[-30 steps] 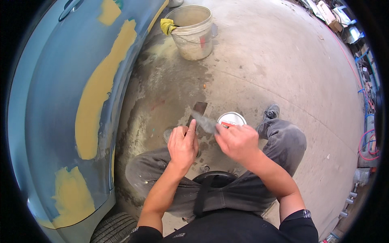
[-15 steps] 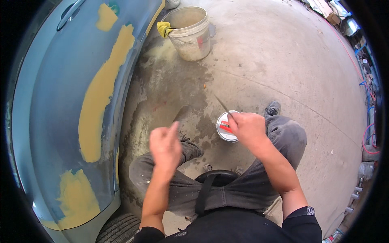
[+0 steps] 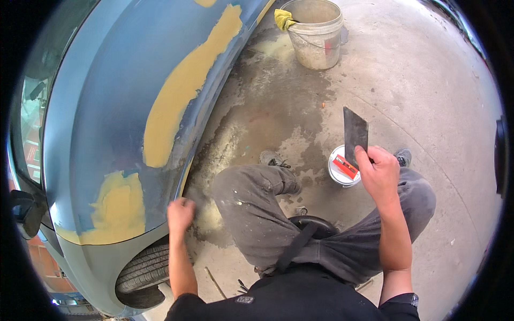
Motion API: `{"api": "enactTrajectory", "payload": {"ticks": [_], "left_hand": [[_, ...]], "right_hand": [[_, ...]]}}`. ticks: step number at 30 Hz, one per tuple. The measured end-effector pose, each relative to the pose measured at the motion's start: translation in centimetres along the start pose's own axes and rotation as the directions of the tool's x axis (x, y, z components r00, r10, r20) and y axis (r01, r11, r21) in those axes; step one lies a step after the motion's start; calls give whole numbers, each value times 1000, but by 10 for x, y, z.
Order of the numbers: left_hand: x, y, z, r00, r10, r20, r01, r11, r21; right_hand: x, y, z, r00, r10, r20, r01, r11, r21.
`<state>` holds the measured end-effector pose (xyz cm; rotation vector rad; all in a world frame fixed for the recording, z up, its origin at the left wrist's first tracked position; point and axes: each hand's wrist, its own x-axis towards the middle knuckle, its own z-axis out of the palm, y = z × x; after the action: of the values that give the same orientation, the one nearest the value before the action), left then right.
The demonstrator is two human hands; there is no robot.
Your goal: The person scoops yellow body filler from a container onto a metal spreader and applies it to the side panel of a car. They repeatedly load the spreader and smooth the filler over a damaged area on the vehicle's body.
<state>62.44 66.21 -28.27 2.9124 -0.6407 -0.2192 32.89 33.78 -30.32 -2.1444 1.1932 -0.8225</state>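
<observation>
A: Where's the spreader?

B: The dark flat spreader blade (image 3: 355,134) is in the right hand (image 3: 379,174), standing upright with its broad edge pointing away from the person, above the right knee. It sits just over a small white tin (image 3: 342,170) with a red patch on its lid, which stands on the concrete floor (image 3: 428,91) beside the right shoe (image 3: 403,157).

A: How is that hand gripping it?

B: Fingers curled shut around the blade's lower end, thumb on the near side, back of the hand toward the camera. The forearm rises from the lower right, bent at the elbow, resting along the thigh of the grey, dust-marked trousers (image 3: 257,208).

A: And the other hand?

B: The left hand (image 3: 180,214) reaches out to the left, arm nearly straight, and rests on the lower edge of the blue car fender (image 3: 101,123), just above the tyre (image 3: 144,267). Its fingers look loosely bent against the panel, holding nothing.

A: What's on the fender?

B: Patches of yellow filler (image 3: 176,101): a long one running up the panel, another low down near the left hand.

A: Anything farther out?

B: A pale bucket (image 3: 317,37) stands well apart at the top, a yellow cloth (image 3: 284,18) draped over its rim. The floor around the car is stained with pale dust.
</observation>
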Motion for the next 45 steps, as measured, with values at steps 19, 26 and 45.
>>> {"api": "enactTrajectory", "payload": {"ticks": [19,26,45], "left_hand": [[-22,3,-12,995,-48,-87,-91,-76,-993],[-9,23,-21,993,-4,-116,-116,-93,-989],[28,249,300,661,445,604,-354,895,-271]], "right_hand": [[-100,-98,100,762,-554,335,151,656,740],[-70,-11,169,738,173,652,-472,824,315],[39,83,-35,903,358,238,-422,633,649]]}}
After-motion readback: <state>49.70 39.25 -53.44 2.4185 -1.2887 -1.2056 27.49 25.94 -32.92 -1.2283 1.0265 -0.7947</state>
